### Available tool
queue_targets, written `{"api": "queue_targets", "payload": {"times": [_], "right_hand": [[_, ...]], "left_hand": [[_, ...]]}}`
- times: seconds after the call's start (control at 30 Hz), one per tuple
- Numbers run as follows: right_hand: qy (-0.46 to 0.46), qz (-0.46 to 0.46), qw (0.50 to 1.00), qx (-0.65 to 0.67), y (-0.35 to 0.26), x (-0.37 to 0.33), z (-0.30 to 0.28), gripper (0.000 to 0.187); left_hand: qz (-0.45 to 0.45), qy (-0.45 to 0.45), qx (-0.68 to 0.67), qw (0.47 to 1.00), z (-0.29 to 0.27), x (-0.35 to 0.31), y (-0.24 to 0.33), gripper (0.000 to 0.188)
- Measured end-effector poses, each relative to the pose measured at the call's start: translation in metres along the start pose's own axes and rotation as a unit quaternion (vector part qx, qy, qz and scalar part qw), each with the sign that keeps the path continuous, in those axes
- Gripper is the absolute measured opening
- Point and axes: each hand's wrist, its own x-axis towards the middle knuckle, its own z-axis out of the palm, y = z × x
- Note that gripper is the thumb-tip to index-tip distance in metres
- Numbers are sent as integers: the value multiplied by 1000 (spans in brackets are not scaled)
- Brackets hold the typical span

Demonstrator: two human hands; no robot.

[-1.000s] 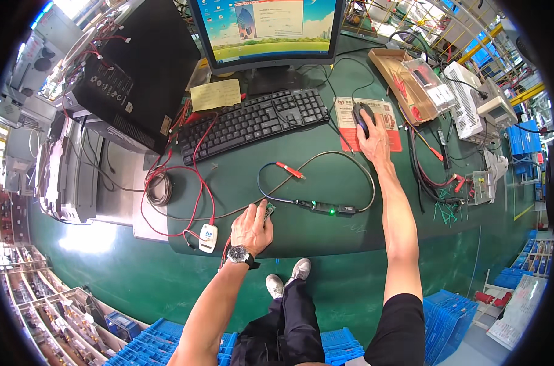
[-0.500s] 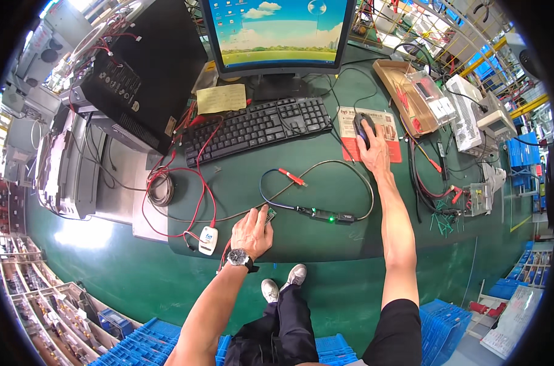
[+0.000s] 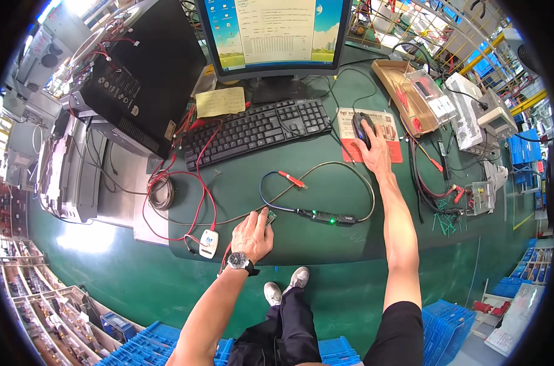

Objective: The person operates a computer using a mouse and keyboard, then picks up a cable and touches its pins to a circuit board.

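Observation:
My right hand rests over a black computer mouse, its fingers curled around it, on a red and white printed sheet. Near the front edge of the green mat, my left hand is closed on a small green circuit board; most of the board is hidden under the fingers. Beside that hand lies a white adapter box with red wires. A dark cable module with a lit green light lies between my hands. The monitor displays a window with text and a table.
A black keyboard stands before the monitor, with a yellow note behind it. A black computer case is at the left. At the right are a cardboard tray, a white power unit and green sticks.
A window has opened on the monitor, where only the desktop background and icons showed before. Both hands stay in nearly the same places.

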Motion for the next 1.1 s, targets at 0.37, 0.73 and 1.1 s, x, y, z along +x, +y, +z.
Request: {"api": "queue_targets", "payload": {"times": [0.37, 0.73, 1.1], "right_hand": [[-34, 7, 999, 39, -2, 5, -6, 77], [17, -37, 999, 10, 7, 5, 1, 72], [16, -14, 1000, -19, 10, 2, 8, 68]], "left_hand": [[-4, -9, -3, 1000, -2, 2, 1, 52], [7, 6, 9, 1000, -1, 4, 4, 48], [8, 1, 1, 1000, -2, 3, 2, 48]]}}
